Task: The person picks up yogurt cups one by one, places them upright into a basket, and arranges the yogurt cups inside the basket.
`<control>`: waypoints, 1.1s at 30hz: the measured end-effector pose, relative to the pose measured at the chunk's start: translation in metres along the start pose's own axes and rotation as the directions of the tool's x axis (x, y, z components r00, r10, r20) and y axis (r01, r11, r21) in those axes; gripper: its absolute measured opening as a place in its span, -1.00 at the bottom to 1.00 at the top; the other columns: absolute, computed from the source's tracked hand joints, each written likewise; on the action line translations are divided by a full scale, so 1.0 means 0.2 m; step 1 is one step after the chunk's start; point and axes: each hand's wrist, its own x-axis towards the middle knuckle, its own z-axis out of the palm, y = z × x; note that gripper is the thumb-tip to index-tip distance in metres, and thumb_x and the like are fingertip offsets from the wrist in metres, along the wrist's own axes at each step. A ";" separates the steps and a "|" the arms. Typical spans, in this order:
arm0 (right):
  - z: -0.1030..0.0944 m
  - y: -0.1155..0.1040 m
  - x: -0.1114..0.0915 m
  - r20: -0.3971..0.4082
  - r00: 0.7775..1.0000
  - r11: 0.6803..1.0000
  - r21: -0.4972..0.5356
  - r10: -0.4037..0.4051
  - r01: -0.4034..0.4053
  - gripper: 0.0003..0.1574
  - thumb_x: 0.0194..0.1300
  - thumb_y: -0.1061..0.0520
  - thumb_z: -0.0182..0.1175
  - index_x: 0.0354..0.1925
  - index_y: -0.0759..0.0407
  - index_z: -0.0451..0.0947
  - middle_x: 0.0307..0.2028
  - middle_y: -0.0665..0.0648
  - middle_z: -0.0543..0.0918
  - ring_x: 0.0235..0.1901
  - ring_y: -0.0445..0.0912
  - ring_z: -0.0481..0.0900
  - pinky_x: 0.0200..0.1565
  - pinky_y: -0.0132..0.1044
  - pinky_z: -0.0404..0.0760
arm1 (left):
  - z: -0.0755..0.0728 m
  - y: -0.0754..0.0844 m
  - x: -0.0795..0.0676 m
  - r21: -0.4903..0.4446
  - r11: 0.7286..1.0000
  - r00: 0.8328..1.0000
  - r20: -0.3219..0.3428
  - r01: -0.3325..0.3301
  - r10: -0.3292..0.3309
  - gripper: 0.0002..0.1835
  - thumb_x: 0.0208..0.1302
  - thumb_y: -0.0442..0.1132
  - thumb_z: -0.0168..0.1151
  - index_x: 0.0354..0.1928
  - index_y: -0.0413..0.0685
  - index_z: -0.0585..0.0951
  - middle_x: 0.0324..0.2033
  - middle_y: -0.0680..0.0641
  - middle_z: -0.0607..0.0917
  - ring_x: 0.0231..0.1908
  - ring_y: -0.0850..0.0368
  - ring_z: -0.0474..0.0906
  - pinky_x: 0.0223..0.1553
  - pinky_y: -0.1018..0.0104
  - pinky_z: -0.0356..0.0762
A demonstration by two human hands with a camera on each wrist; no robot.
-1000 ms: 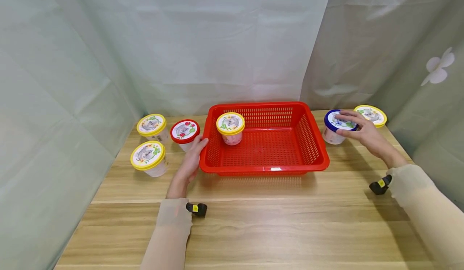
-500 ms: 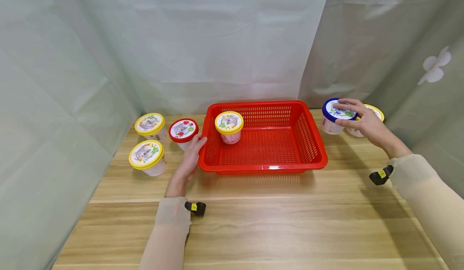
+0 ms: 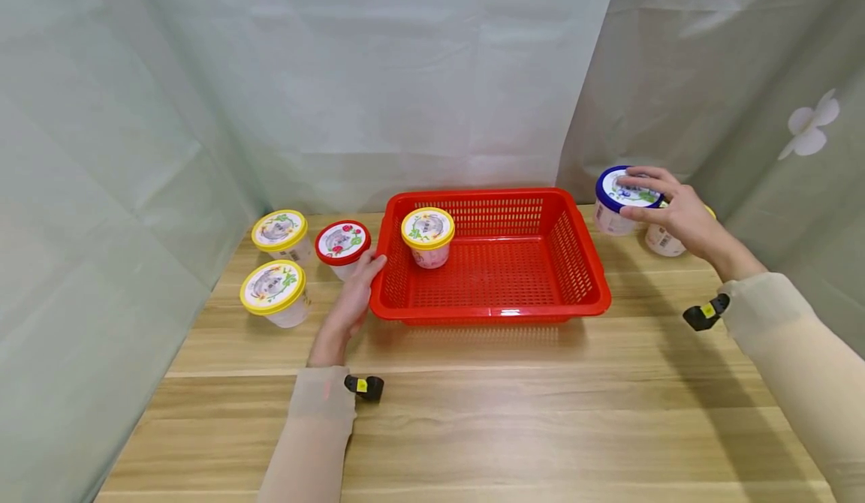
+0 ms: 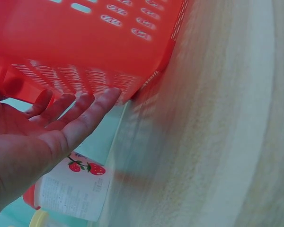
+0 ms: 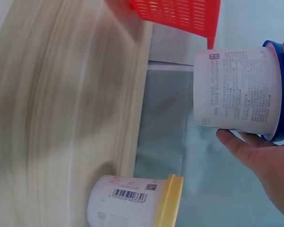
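My right hand (image 3: pixel 682 218) grips a white paper tub with a blue lid (image 3: pixel 611 218), the fingers spread over the lid's edge. In the right wrist view the tub (image 5: pixel 241 90) is held clear of the tabletop. My left hand (image 3: pixel 351 296) holds the left rim of the red plastic basket (image 3: pixel 489 313), thumb on top. In the left wrist view its fingers (image 4: pixel 80 118) reach along the basket's outer wall. A yellow-lidded tub (image 3: pixel 428 229) stands inside the basket at the left.
Left of the basket stand a red-lidded tub (image 3: pixel 342 242) and two yellow-lidded tubs, one behind (image 3: pixel 279 231) and one in front (image 3: pixel 273 289). Another yellow-lidded tub (image 3: pixel 664 242) stands at the right, partly behind the right hand. Pale curtains (image 3: pixel 405 75) close off the wooden table (image 3: pixel 473 413).
My right hand has lifted the blue-lidded tub up off the table and slightly toward the back, uncovering more of the yellow-lidded tub's side. The left hand stays on the basket rim.
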 end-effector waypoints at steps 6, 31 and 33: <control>-0.02 -0.03 0.01 -0.003 1.000 1.000 -0.018 -0.019 0.019 -0.21 0.46 -0.03 0.28 0.55 0.05 0.32 0.61 0.12 0.07 0.55 0.33 -0.08 0.36 0.53 0.01 | 0.00 0.00 0.00 -0.003 1.000 1.000 0.000 0.000 0.000 -0.38 0.68 0.04 -0.17 0.59 -0.07 0.09 0.41 -0.29 0.33 0.28 -0.20 0.40 0.09 0.31 0.62; -0.01 -0.22 0.08 -0.030 0.997 0.998 0.022 -0.064 0.065 -0.24 0.44 -0.05 0.29 0.53 -0.08 0.37 0.61 -0.01 0.07 0.55 0.24 -0.07 0.39 0.46 0.06 | 0.00 0.00 -0.01 0.008 1.000 1.000 0.000 -0.007 0.007 -0.39 0.68 0.05 -0.19 0.58 -0.07 0.09 0.40 -0.28 0.33 0.25 -0.15 0.41 0.06 0.35 0.62; -0.01 -0.22 0.09 -0.030 0.997 0.997 0.025 -0.066 0.066 -0.23 0.44 -0.05 0.29 0.53 -0.08 0.37 0.61 -0.03 0.06 0.54 0.24 -0.06 0.38 0.45 0.10 | 0.00 0.00 0.00 0.006 1.000 1.000 0.001 -0.008 0.008 -0.39 0.68 0.05 -0.19 0.58 -0.07 0.09 0.40 -0.29 0.33 0.25 -0.15 0.41 0.05 0.35 0.62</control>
